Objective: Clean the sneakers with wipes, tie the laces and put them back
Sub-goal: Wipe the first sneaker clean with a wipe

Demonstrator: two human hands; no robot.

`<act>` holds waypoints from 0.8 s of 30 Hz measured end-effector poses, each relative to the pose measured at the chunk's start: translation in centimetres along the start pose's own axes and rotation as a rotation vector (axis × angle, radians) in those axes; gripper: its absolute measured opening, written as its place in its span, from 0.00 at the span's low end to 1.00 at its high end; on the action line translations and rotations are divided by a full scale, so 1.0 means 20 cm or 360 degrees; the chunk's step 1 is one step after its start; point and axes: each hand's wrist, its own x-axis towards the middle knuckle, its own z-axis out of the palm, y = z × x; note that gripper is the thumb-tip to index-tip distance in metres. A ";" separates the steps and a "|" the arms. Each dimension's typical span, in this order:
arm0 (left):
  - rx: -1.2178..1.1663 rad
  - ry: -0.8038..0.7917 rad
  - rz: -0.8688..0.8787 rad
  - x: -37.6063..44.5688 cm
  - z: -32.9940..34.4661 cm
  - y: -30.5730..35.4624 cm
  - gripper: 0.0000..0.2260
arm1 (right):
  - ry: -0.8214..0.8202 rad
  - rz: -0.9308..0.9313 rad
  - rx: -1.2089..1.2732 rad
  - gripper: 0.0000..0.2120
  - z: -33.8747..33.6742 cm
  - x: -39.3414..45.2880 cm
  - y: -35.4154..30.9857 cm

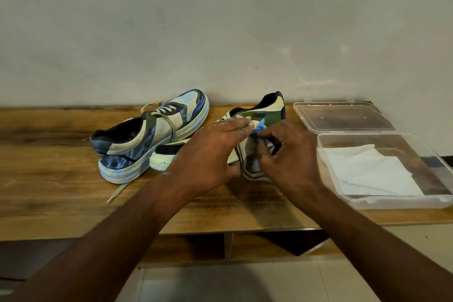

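Observation:
Two cream, green and blue sneakers lie on a wooden shelf top [49, 179]. The left sneaker [152, 135] stands upright, heel toward me, its laces loose and one end trailing to the front. The right sneaker [259, 115] lies in the middle, heel pointing to the wall. My left hand [210, 154] grips it over the top, fingers stretched along its side. My right hand [289, 154] pinches a white wipe [256, 165] against the sneaker's front part. Much of this sneaker is hidden behind both hands.
A clear plastic box [436, 201] stands open at the right, its lid [343, 117] folded back toward the wall, with white wipes [372, 171] inside. A plain wall rises right behind the shelf top. Open compartments show below the front edge.

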 end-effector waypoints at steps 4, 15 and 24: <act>0.0012 0.0010 -0.0002 0.00 0.00 0.01 0.37 | 0.0219 0.0270 -0.0017 0.03 -0.09 0.07 0.09; -0.0019 -0.0003 -0.0009 0.01 0.00 -0.01 0.38 | 0.0027 0.0098 0.0058 0.06 0.01 0.01 -0.01; -0.0037 -0.0004 0.0004 0.01 0.00 -0.01 0.37 | 0.0093 0.0161 0.0090 0.06 0.03 -0.01 -0.04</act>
